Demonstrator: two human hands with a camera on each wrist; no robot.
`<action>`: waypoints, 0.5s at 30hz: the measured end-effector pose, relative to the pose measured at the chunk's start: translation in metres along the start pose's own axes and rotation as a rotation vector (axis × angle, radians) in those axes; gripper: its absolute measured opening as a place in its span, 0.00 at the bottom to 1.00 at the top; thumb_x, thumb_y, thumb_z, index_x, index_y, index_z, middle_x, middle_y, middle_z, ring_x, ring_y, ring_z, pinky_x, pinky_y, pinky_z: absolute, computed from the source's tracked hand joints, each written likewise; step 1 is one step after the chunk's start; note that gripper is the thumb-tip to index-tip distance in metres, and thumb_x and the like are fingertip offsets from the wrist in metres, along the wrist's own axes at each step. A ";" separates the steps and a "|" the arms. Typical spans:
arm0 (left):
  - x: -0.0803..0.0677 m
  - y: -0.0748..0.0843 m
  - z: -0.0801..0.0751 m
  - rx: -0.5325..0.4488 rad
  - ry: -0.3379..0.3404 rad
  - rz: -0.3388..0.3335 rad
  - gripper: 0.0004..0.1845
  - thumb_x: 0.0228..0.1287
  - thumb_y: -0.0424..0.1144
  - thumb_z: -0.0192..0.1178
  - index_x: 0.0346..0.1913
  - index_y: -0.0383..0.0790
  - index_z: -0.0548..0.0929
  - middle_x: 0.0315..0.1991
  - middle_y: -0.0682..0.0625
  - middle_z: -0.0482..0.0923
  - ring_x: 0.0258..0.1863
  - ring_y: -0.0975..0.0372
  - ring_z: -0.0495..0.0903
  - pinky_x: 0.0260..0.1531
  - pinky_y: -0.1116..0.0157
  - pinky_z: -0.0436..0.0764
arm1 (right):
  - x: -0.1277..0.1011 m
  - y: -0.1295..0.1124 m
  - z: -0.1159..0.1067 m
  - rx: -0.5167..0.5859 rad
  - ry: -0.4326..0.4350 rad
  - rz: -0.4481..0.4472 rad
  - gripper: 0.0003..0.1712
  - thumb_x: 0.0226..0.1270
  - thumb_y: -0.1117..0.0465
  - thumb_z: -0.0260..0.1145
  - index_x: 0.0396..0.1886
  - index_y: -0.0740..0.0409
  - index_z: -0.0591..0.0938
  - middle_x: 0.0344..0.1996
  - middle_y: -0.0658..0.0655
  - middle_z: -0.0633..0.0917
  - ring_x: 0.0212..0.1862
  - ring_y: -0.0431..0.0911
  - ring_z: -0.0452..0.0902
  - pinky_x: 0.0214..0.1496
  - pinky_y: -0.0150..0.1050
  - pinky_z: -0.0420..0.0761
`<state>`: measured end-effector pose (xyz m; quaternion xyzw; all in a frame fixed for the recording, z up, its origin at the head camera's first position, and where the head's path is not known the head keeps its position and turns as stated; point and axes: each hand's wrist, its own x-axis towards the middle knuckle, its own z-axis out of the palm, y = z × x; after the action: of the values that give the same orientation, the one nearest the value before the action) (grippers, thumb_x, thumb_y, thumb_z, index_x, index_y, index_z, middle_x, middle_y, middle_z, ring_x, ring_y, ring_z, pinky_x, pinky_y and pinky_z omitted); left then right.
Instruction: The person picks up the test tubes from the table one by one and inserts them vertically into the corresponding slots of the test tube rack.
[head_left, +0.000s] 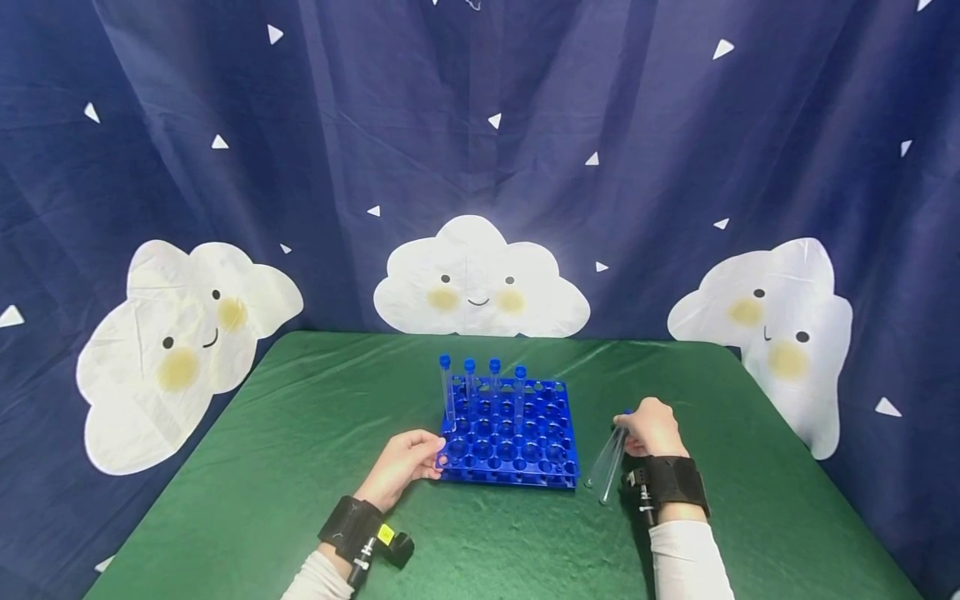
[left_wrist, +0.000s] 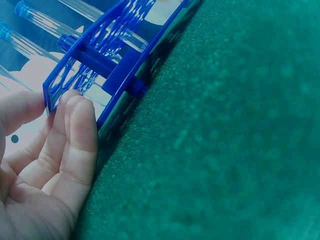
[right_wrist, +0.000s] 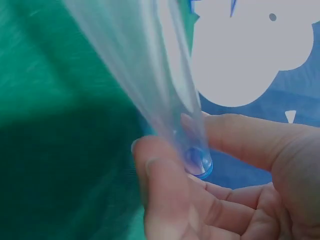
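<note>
A blue test tube rack (head_left: 536, 437) stands on the table with several blue-capped test tubes (head_left: 495, 387) upright in its left and back part. At the rack's near left corner, my left hand (head_left: 405, 465) pinches the frame between thumb and fingers, as the left wrist view shows with the thumb (left_wrist: 22, 111) on the upper plate's edge. To the right of the rack, my right hand (head_left: 651, 427) pinches clear test tubes (head_left: 615, 467) near their capped ends. Their rounded ends slant down toward the front. A blue cap (right_wrist: 204, 172) shows between the right fingers.
A green cloth (head_left: 510, 542) covers the table. Behind it hangs a dark blue curtain (head_left: 420, 108) with white clouds and small triangles. Each wrist wears a black strap (head_left: 678, 483) with a small camera.
</note>
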<state>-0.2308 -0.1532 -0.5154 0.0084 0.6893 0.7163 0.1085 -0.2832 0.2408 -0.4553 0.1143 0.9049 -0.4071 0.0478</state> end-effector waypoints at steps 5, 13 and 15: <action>0.000 0.000 0.000 0.001 -0.001 -0.004 0.17 0.66 0.38 0.62 0.46 0.25 0.77 0.27 0.53 0.82 0.25 0.64 0.80 0.30 0.67 0.86 | -0.006 -0.009 -0.009 -0.011 -0.011 -0.021 0.15 0.65 0.61 0.63 0.33 0.74 0.76 0.12 0.58 0.81 0.15 0.44 0.81 0.21 0.38 0.85; 0.001 -0.001 0.000 0.000 0.002 -0.001 0.17 0.65 0.39 0.63 0.46 0.25 0.77 0.27 0.53 0.82 0.25 0.65 0.80 0.29 0.68 0.86 | -0.012 -0.026 -0.021 0.009 0.028 -0.083 0.15 0.68 0.58 0.62 0.32 0.66 0.70 0.15 0.54 0.79 0.17 0.40 0.80 0.24 0.37 0.86; 0.001 -0.001 0.000 0.001 0.005 -0.003 0.17 0.65 0.39 0.63 0.46 0.25 0.77 0.27 0.52 0.82 0.25 0.65 0.80 0.29 0.68 0.86 | -0.013 -0.030 -0.022 0.022 0.049 -0.115 0.15 0.69 0.58 0.62 0.33 0.66 0.70 0.15 0.54 0.78 0.18 0.40 0.79 0.25 0.37 0.86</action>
<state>-0.2320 -0.1534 -0.5169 0.0057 0.6898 0.7159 0.1080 -0.2776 0.2357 -0.4162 0.0723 0.9064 -0.4161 0.0011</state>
